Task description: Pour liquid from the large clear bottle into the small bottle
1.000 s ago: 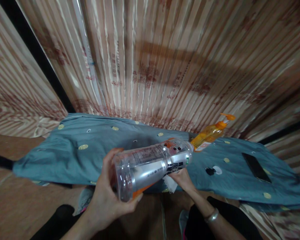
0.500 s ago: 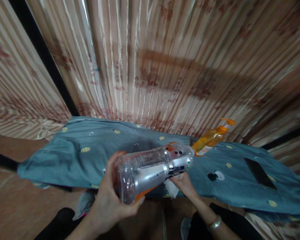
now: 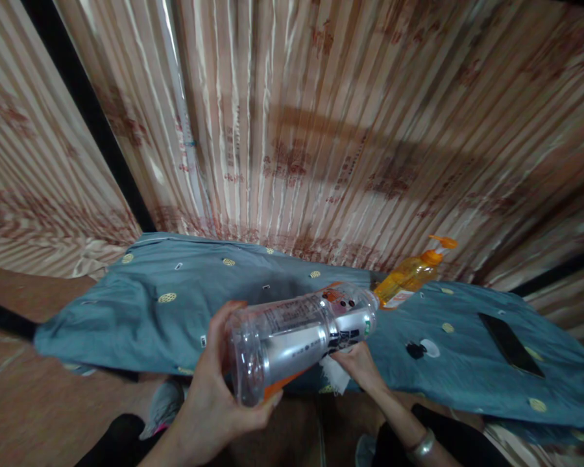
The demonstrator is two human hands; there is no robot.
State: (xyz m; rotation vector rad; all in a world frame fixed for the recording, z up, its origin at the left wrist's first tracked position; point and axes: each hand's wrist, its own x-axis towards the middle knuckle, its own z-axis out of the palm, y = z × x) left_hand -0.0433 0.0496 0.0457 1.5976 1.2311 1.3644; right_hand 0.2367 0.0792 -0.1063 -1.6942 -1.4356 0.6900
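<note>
A blue-grey patterned sheet (image 3: 141,324), scattered with yellow motifs, covers a long, low surface and wrinkles along its length. Behind it hangs a pleated beige curtain (image 3: 292,130) with reddish-brown prints, flanked by dark poles (image 3: 90,110). Brown floor (image 3: 24,383) shows below, with grey shoes (image 3: 164,403) and dark-clad legs (image 3: 109,441) at the near edge.

On the right part of the sheet are an amber pump bottle (image 3: 405,280) with an orange pump, tilted in the view, and a dark phone (image 3: 511,344) lying flat. A small black-and-white shape (image 3: 422,349) lies between them and the hands; whether it is an object or a print is unclear.

The clear plastic bottle (image 3: 296,340), with a silver and orange label, is held sideways above the near side of the sheet. The left hand (image 3: 221,395) reaches in from the lower left, its fingers curved widely around the bottle's base end, the thumb on the near side. The right hand (image 3: 357,363) comes from the lower right, below the bottle's other end, a silver bracelet (image 3: 423,444) around its wrist. Its fingers are drawn together on a white tissue (image 3: 335,376), which hangs down; their tips are hidden behind the bottle.
</note>
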